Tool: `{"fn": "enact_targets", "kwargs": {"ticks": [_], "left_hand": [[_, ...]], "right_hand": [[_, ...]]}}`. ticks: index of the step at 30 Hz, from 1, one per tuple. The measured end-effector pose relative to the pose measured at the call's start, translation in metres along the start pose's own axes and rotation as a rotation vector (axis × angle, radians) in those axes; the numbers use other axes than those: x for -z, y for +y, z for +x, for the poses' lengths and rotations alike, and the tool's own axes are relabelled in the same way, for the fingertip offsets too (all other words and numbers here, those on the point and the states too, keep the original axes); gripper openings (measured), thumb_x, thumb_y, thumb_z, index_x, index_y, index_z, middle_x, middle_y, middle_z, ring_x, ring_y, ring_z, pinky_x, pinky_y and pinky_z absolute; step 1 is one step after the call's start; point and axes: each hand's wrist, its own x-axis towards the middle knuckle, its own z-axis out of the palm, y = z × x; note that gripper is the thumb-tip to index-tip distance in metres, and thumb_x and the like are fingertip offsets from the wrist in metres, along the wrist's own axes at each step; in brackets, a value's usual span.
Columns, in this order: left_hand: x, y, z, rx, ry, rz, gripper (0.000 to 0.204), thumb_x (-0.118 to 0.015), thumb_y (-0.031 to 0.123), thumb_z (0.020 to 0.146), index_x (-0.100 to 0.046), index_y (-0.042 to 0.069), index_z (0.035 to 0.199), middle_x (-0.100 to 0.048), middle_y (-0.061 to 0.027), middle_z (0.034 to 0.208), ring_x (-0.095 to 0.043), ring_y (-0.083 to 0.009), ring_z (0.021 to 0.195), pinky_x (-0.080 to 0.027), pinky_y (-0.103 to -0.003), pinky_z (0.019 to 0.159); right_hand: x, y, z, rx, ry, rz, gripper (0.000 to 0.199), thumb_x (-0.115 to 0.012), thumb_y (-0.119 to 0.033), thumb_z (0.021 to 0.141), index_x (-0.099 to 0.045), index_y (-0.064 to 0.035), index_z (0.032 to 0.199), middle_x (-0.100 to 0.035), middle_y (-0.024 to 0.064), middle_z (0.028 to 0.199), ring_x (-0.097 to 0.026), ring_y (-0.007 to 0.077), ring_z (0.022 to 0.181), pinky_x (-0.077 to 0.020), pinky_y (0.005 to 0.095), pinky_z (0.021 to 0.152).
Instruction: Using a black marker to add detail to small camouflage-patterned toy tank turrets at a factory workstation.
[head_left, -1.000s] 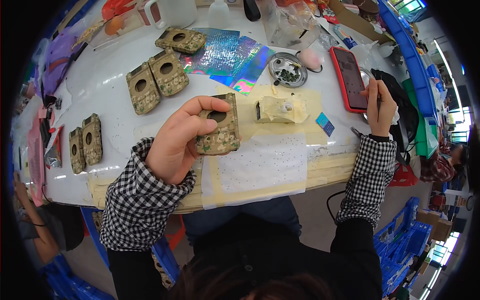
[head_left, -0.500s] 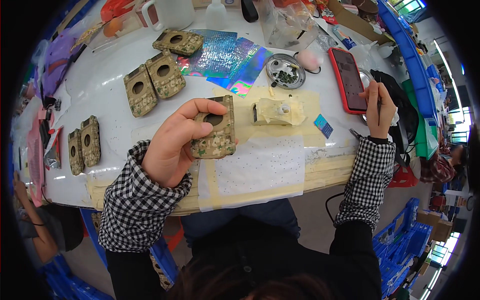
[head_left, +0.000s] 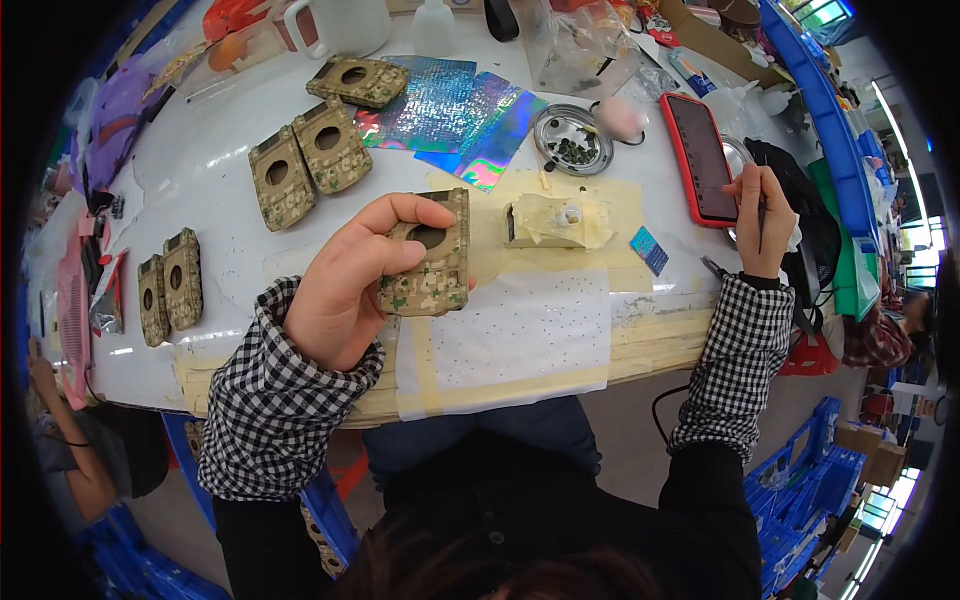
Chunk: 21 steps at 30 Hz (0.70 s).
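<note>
My left hand [head_left: 340, 285] is closed around a camouflage toy tank hull [head_left: 432, 280], thumb and forefinger beside its round opening. The hull is held up over the near edge of the table. My right hand [head_left: 768, 215] pinches a thin dark pointed tool [head_left: 762, 232], whose exact kind I cannot make out. Its forefinger reaches the edge of a red-cased phone [head_left: 699, 150] lying on the table. Between my hands sits a block wrapped in masking tape [head_left: 560, 222]. Nearer to me lies a white sheet with tiny dark specks [head_left: 520, 325].
Several more camouflage hulls [head_left: 330, 140] lie on the left side. Behind the taped block are a metal dish [head_left: 545, 135] of small dark green pieces and shiny holographic sheets [head_left: 435, 105]. A small blue card [head_left: 648, 250] lies right of the block; blue bins [head_left: 845, 170] line the far right.
</note>
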Motion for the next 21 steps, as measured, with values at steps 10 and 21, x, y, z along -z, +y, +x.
{"fn": "enact_targets", "kwargs": {"ticks": [10, 21], "left_hand": [[0.003, -0.002, 0.002, -0.006, 0.014, -0.024, 0.035, -0.051, 0.016, 0.082, -0.046, 0.001, 0.113, -0.054, -0.0159, 0.114, -0.063, -0.0269, 0.091, -0.053, -0.032, 0.076], [0.002, -0.002, 0.001, 0.004, 0.003, -0.030, 0.035, -0.051, 0.016, 0.082, -0.047, 0.000, 0.112, -0.053, -0.0177, 0.117, -0.063, -0.0276, 0.093, -0.052, -0.034, 0.082]], "right_hand": [[0.000, 0.001, 0.002, 0.120, 0.001, -0.012, 0.019, -0.051, -0.017, 0.095, -0.056, -0.0005, 0.088, -0.065, 0.0090, 0.082, -0.056, 0.0183, 0.076, -0.0428, 0.0293, 0.070], [-0.006, 0.004, 0.004, 0.142, -0.112, 0.019, 0.019, -0.050, -0.017, 0.095, -0.059, -0.0004, 0.089, -0.059, 0.0082, 0.077, -0.052, 0.0181, 0.072, -0.0409, 0.0276, 0.068]]}}
